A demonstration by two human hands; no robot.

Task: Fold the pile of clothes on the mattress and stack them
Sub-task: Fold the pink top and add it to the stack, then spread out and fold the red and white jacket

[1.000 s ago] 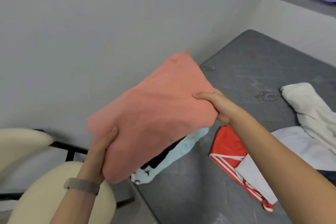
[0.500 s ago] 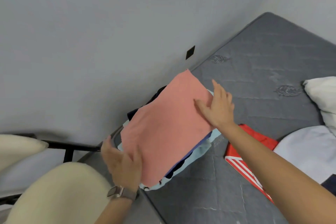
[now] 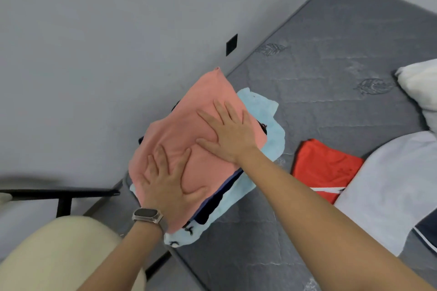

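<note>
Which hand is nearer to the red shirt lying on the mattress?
Right. The right hand presses the pink stack's end beside the red shirt; the left hand presses the far end.

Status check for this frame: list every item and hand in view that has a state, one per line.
left hand: flat, pressing the pink garment
right hand: flat, pressing the pink garment
pink garment: folded, top of stack
light blue garment: bottom of stack
red garment: unfolded on the mattress
white garment: unfolded
</note>
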